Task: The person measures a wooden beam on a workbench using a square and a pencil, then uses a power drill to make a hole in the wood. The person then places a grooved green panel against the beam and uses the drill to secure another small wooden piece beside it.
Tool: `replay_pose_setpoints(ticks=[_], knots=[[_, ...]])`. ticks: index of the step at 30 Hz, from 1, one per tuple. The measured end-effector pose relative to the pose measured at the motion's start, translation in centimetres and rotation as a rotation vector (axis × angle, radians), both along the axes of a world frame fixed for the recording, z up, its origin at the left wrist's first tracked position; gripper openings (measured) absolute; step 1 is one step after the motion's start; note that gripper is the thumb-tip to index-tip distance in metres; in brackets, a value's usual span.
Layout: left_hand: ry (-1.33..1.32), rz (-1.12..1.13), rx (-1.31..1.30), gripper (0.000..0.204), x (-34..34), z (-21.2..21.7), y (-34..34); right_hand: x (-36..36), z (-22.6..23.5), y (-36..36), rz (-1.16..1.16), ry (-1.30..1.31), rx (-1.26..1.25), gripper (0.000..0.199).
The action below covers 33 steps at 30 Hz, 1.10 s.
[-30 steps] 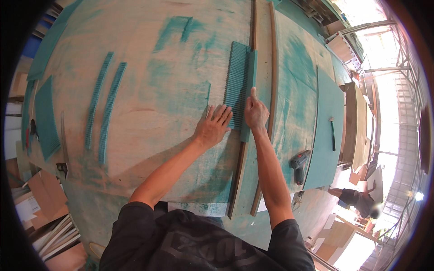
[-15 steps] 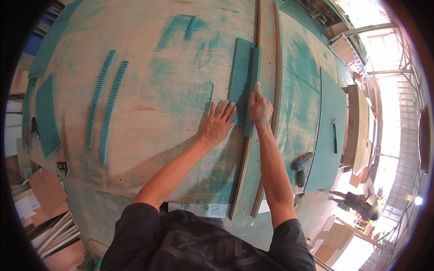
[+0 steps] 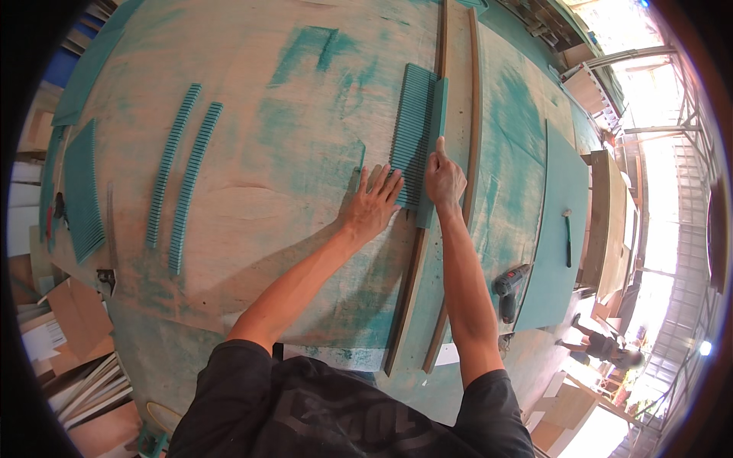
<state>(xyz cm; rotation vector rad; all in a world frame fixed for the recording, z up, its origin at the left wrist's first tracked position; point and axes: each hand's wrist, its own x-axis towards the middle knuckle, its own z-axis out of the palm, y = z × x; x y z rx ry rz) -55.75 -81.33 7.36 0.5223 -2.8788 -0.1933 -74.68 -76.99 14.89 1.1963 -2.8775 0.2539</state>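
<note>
Here your left hand (image 3: 372,208) lies flat, fingers spread, on the ribbed teal panel (image 3: 413,130), and your right hand (image 3: 443,182) presses its narrow edge strip (image 3: 432,153), thumb up, gripping nothing. The panel sits against the long wooden batten (image 3: 416,252) on the plywood table (image 3: 252,191). Two ribbed strips (image 3: 177,183) lie unplaced, well apart leftward. Flattened brown cardboard (image 3: 76,320) lies at the lower left.

Flattened brown cardboard boxes (image 3: 76,317) lie on the floor at lower left, beside the table edge. A white label (image 3: 47,336) with dark print sits on one. More brown cardboard (image 3: 561,408) at lower right. No screens or signs.
</note>
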Motion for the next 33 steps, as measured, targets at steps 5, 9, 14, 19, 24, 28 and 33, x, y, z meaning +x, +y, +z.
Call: replay_pose_setpoints(ticks=[5,9,14,19,24,28,33], knots=[[0.012,0.003,0.025,0.063,-0.4,0.2,-0.3,-0.2,0.3,-0.4,0.002,0.008,0.019,0.045],[0.019,0.012,0.040,0.063,-0.5,0.1,-0.6,-0.2,0.6,-0.8,-0.004,-0.025,0.014,0.046],[0.021,0.043,0.025,0.062,-1.2,0.6,-0.9,-0.9,0.1,-0.9,0.000,0.001,-0.010,0.046],[0.000,0.142,0.012,0.062,-3.0,0.7,-3.8,-1.0,-0.2,-0.9,0.013,-0.002,-0.010,0.046],[0.002,0.243,-0.026,0.059,-2.9,0.5,-7.7,-1.2,-0.6,-0.8,0.050,0.025,-0.040,0.045],[-0.119,0.306,0.061,0.061,-3.8,3.2,-9.0,-1.6,-0.8,-0.6,0.074,0.062,-0.090,0.045],[0.175,0.270,0.721,0.036,-9.9,7.2,-10.9,-1.7,-0.8,-0.3,0.095,0.110,-0.115,0.043]])
